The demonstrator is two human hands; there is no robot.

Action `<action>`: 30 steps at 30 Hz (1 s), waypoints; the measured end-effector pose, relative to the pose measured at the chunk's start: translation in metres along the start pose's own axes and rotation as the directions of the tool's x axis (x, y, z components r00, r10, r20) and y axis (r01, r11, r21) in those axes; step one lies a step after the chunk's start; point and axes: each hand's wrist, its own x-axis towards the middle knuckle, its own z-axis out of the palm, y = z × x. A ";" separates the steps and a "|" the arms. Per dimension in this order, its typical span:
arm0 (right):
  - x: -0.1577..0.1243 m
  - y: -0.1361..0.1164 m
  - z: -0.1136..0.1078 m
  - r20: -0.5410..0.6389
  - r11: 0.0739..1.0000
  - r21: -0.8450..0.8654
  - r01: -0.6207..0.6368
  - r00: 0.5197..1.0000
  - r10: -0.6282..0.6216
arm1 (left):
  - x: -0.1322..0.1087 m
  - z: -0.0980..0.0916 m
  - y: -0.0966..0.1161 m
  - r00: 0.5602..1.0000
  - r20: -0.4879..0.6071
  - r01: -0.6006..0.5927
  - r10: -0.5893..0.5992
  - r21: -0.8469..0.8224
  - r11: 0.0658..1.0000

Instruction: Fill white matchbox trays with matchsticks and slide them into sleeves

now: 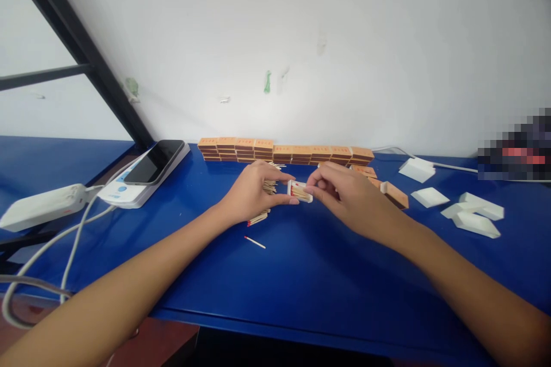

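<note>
My left hand (253,192) and my right hand (344,192) meet over the blue table (301,275), both pinching a small white matchbox tray (300,190) filled with red-tipped matches. The left thumb and fingers grip its left end, the right fingertips its right end. A loose pile of matches (264,203) lies under and behind my left hand. One single match (255,242) lies alone nearer to me.
A row of stacked orange matchboxes (284,152) lines the wall. Matchbox sleeves (394,194) lie behind my right hand, white empty trays (473,215) at the right. A phone (155,161) rests on a white device at the left, with cables and a white adapter (43,206).
</note>
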 end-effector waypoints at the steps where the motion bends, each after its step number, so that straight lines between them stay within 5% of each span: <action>1: 0.000 0.000 0.002 -0.022 1.000 -0.014 0.015 1.000 -0.015 | 0.000 0.000 0.002 1.000 0.009 -0.009 0.009 -0.003 1.000; 9: -0.004 -0.014 0.006 -0.080 0.996 0.018 0.085 0.993 -0.084 | 0.000 -0.001 -0.003 0.999 -0.039 0.014 -0.014 -0.007 1.000; 18: -0.021 -0.059 0.057 0.209 0.978 0.203 0.043 0.974 -0.086 | 0.001 -0.001 -0.007 0.997 -0.075 0.022 -0.021 0.016 1.000; 24: -0.014 -0.053 0.046 0.339 0.983 0.164 0.080 0.932 -0.132 | 0.001 -0.003 -0.008 0.997 -0.072 0.035 -0.032 0.032 0.999; 30: -0.003 -0.019 0.018 0.074 0.992 0.117 0.045 0.996 -0.054 | 0.001 -0.005 -0.010 0.996 -0.083 0.050 -0.045 0.059 0.997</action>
